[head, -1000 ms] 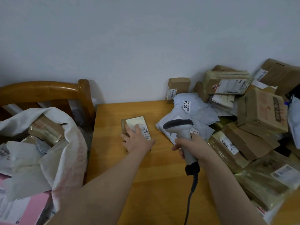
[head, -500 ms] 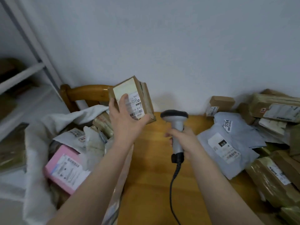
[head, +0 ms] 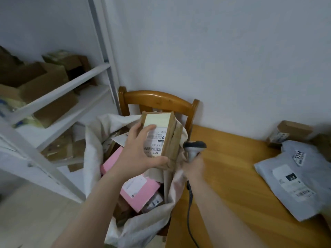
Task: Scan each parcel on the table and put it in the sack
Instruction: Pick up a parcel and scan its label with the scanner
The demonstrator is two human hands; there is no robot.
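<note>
My left hand (head: 138, 153) grips a small brown cardboard parcel (head: 168, 135) with a white barcode label, holding it above the open mouth of the white sack (head: 93, 144). The sack stands on a wooden chair and holds a pink box (head: 141, 190) and other parcels. My right hand (head: 194, 167) grips the grey corded barcode scanner (head: 194, 148) at the table's left edge, just right of the parcel. On the wooden table (head: 232, 176) lie two grey mailer bags (head: 293, 179) and a small brown box (head: 288, 133).
A wooden chair (head: 157, 99) stands against the wall behind the sack. White metal shelving (head: 59, 90) on the left carries several cardboard boxes. The scanner's black cable (head: 189, 212) hangs down along the table's left edge.
My left hand lifted the brown parcel off the table and carried it left, over the sack. My view swung left, bringing the shelves in. The scanner hand stayed near the table edge.
</note>
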